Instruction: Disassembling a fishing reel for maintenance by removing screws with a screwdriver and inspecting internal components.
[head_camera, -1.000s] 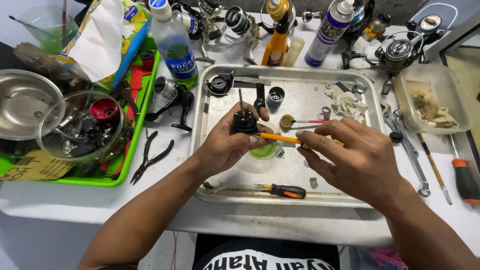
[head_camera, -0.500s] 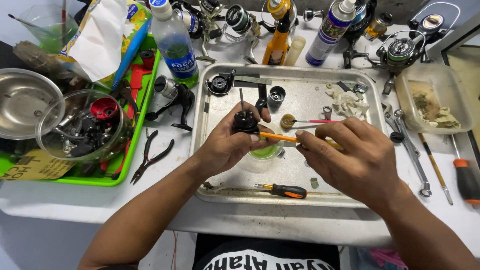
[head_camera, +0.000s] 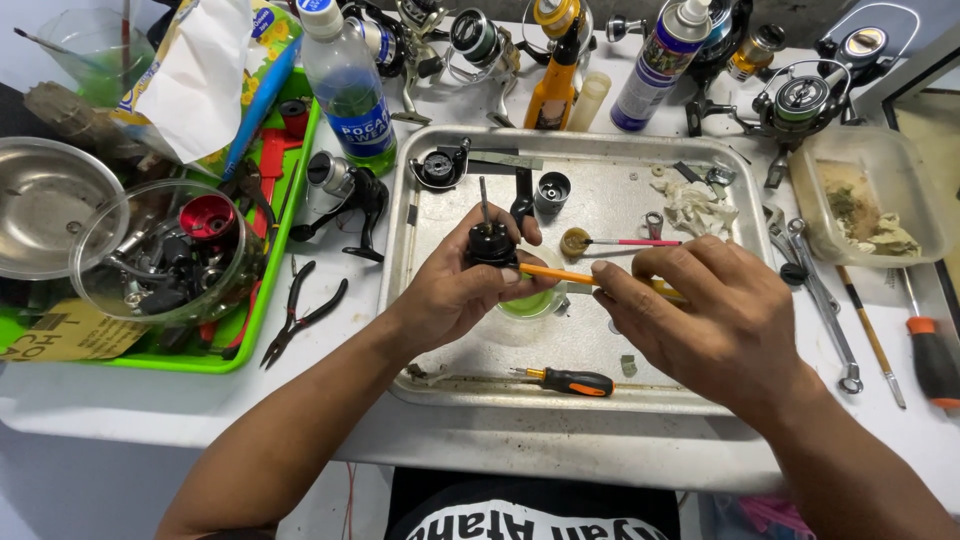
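Note:
My left hand (head_camera: 455, 290) grips a black fishing reel body (head_camera: 491, 243) with a thin metal shaft standing up from it, held over the metal tray (head_camera: 420, 385). My right hand (head_camera: 715, 320) holds an orange-handled brush or tool (head_camera: 555, 274) level, its tip touching the reel body's right side. Under both hands sits a small clear cup of green grease (head_camera: 530, 303). A small black-and-orange screwdriver (head_camera: 568, 381) lies in the tray near its front edge.
The tray also holds loose reel parts, a pink-handled brush (head_camera: 620, 242) and a crumpled tissue (head_camera: 697, 208). At the left stand a green tray (head_camera: 255, 330), a clear parts bowl (head_camera: 160, 260), a steel bowl (head_camera: 45, 205) and pliers (head_camera: 300, 315). Bottles and reels line the back; wrenches (head_camera: 815, 290) lie right.

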